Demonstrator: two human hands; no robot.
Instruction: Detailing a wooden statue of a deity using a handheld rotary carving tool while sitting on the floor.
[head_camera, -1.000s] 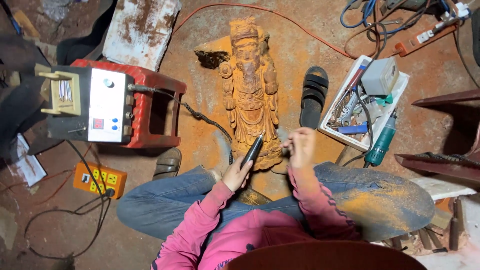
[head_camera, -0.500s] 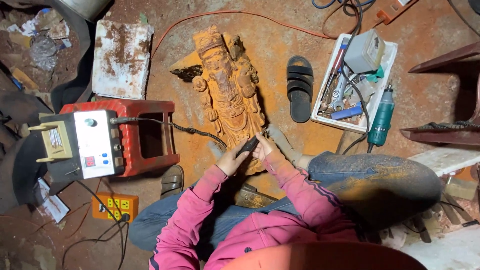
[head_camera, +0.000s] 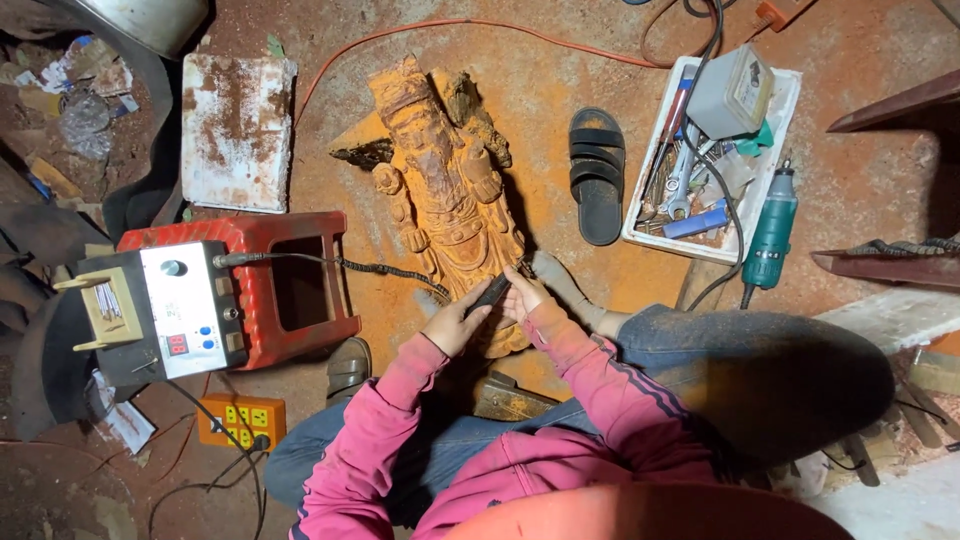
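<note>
Down on the dusty floor lies the wooden carved statue (head_camera: 445, 200), and everything is placed from it. Far left of it sits a white control box (head_camera: 180, 310) on a red plastic stool (head_camera: 290, 290), its coiled cable (head_camera: 380, 270) running right toward the carving's base. Below the stool, an orange power strip (head_camera: 240, 422). The left hand (head_camera: 462, 322) sits at the statue's lower end, fingers curled around a dark rotary handpiece (head_camera: 490, 293) whose long axis slants up and right, tip toward the foot of the carving. The right hand (head_camera: 522, 295) is just beside it, fingers pressed together on the front of the same tool (steadying it, as far as one can judge). The statue stretches away from both hands, head at the far end; nothing stands between tool and wood. Right of the statue: a black sandal (head_camera: 598, 175), then a white tray of tools (head_camera: 700, 215), then a teal power tool (head_camera: 770, 225).
</note>
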